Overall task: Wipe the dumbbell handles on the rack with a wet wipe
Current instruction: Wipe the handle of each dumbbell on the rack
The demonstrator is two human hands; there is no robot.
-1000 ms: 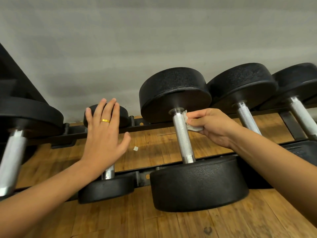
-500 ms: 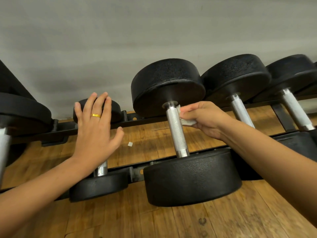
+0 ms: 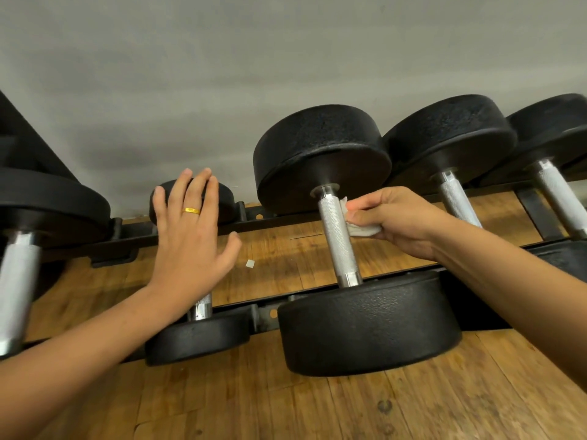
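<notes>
Grey wall behind the rack (image 3: 286, 217); right hand (image 3: 397, 222) pinches the wet wipe (image 3: 362, 228) against the centre dumbbell handle (image 3: 338, 239) to scrub, left hand (image 3: 190, 246) flat, fingers spread, empty

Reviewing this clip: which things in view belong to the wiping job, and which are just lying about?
Job: wet wipe, pinched in right hand at the centre dumbbell handle; neighbouring handle; small dumbbell beneath the open left hand; rack.
Lying about: white scrap on the wooden floor.
</notes>
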